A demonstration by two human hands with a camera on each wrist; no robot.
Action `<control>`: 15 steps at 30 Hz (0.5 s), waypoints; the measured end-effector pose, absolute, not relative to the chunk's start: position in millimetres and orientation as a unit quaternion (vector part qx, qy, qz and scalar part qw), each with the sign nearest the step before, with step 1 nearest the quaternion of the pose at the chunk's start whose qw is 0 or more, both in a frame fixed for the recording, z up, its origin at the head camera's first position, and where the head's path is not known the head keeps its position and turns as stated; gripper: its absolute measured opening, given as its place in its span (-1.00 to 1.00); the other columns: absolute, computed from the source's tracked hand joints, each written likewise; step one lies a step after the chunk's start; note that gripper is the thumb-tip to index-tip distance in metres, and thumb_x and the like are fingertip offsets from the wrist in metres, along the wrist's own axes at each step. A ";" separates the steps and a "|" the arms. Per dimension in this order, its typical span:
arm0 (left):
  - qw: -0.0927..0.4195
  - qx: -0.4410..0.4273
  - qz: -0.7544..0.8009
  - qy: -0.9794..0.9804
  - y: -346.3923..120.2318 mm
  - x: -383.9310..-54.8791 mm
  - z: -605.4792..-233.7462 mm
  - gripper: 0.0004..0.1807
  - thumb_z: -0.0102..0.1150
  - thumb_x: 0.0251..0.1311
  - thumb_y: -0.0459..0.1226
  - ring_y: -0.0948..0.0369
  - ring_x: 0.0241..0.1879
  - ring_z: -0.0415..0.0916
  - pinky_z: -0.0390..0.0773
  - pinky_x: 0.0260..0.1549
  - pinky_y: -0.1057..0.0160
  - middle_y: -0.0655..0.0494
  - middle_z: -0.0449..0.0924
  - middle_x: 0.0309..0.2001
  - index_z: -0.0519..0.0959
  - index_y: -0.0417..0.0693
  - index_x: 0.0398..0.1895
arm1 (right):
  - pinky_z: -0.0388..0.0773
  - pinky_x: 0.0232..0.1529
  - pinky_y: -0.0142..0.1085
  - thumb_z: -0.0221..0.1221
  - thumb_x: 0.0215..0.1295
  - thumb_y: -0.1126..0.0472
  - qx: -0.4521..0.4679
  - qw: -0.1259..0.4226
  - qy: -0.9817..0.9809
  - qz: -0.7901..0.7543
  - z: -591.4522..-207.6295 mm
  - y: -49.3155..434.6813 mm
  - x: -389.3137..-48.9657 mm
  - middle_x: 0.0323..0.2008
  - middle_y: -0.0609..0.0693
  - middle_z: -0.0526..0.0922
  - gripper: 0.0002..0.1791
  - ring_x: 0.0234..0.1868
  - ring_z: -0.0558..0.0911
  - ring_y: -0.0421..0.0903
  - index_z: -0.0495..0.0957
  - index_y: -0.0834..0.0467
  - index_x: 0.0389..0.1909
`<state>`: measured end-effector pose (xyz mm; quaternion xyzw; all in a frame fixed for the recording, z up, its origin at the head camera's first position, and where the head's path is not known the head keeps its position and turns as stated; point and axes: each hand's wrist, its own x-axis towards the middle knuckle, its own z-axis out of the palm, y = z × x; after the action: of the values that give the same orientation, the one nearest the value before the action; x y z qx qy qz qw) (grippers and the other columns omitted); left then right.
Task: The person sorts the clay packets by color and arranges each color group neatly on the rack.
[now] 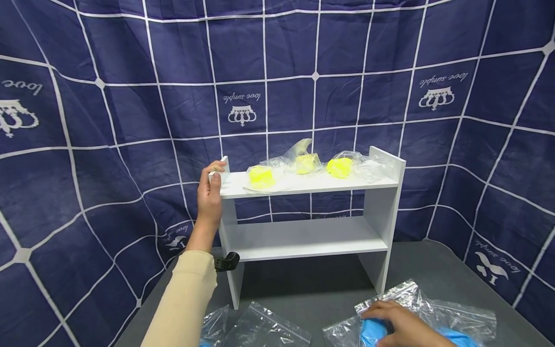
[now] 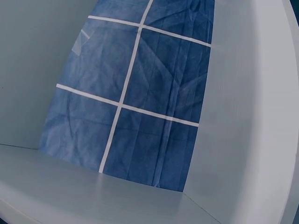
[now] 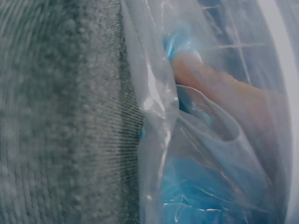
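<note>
My left hand (image 1: 210, 197) grips the top of the left side panel of a small white two-tier shelf (image 1: 312, 237), fingers over the edge and thumb on the near side. In the left wrist view only the shelf's panels (image 2: 233, 112) show, with that hand out of sight. At the lower right my right hand (image 1: 403, 325) holds a clear zip bag with a bright blue lump (image 1: 373, 330) inside, low over the table. Up close in the right wrist view, a finger shows behind the bag's clear film (image 3: 205, 135), and more blue (image 3: 196, 182) lies below it.
Three yellow lumps in clear bags (image 1: 262, 177) lie along the shelf's top board. More clear zip bags (image 1: 269, 327) rest on the dark grey table (image 1: 303, 284) at the front, some with blue in them. A navy checked curtain (image 1: 286, 53) hangs behind and at both sides.
</note>
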<state>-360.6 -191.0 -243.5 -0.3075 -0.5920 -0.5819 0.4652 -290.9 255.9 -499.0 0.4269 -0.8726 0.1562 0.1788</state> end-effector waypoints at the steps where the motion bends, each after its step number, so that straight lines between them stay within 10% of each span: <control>1: 0.464 -0.306 -0.582 -0.594 -190.2 -357.2 -242.0 -0.76 -0.27 0.35 -0.47 -0.05 0.25 0.33 0.20 0.28 0.32 -0.51 0.37 0.06 0.30 -0.60 -0.16 | 0.49 -0.26 -0.34 0.42 -0.16 -0.14 0.426 0.179 -0.873 0.156 -498.8 255.3 -290.9 -0.08 -0.21 0.62 -0.40 -0.10 0.54 -0.20 0.58 -0.16 0.02; 15: 0.469 -0.310 -0.585 -0.584 -198.7 -377.5 -251.5 -0.76 -0.23 0.38 -0.40 0.05 0.25 0.35 0.19 0.29 0.30 -0.31 0.44 0.08 0.33 -0.53 -0.14 | 0.48 -0.29 -0.35 0.40 -0.11 -0.12 0.438 0.157 -0.872 0.156 -492.8 252.9 -291.2 -0.17 -0.28 0.62 -0.53 -0.16 0.55 -0.25 0.62 -0.15 -0.09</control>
<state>-377.5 -198.7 -251.5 -0.3103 -0.5842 -0.5853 0.4689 -291.2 252.9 -492.8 0.4376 -0.8715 0.1561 0.1566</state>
